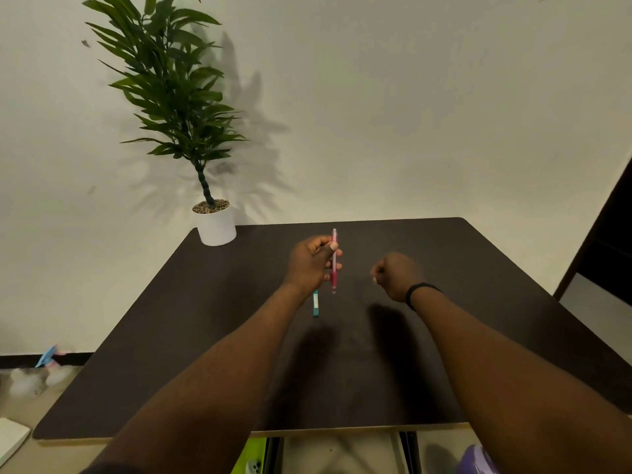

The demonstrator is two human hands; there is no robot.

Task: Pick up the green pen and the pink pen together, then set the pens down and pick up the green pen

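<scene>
Two bare forearms reach from the near edge of the picture out over the dark brown rectangular table (171, 354), casting soft shadows on its top. Left of centre, the left hand (313, 263) is raised above the table with its fingers curled round a slim pink translucent pen (334, 260), the thumb pressing on the barrel. That pen stands nearly upright in the grip, one end poking above the fingers toward the far side and the darker pink end hanging below the hand. Just beneath the left wrist, a short teal marker with a white label (315, 303) lies flat on the table, pointing near to far, partly covered by the hand from this view.

To the right, well apart from the pen, the right hand (396, 276) hovers above the table as a closed fist, fingers curled in with nothing visible in them. A black band (419, 291) circles its wrist.

At the far left corner of the table a white cylindrical pot with pebbles on top (216, 224) holds a tall green artificial plant (171, 83), which throws a leafy shadow on the pale wall behind. On the floor at the left lie a small blue and pink paper shape (48, 356) and a white flat object (10, 439) at the picture's edge. Below the table's near edge, something lime green (253, 455) and something purple (477, 460) show, too cut off to identify.
</scene>
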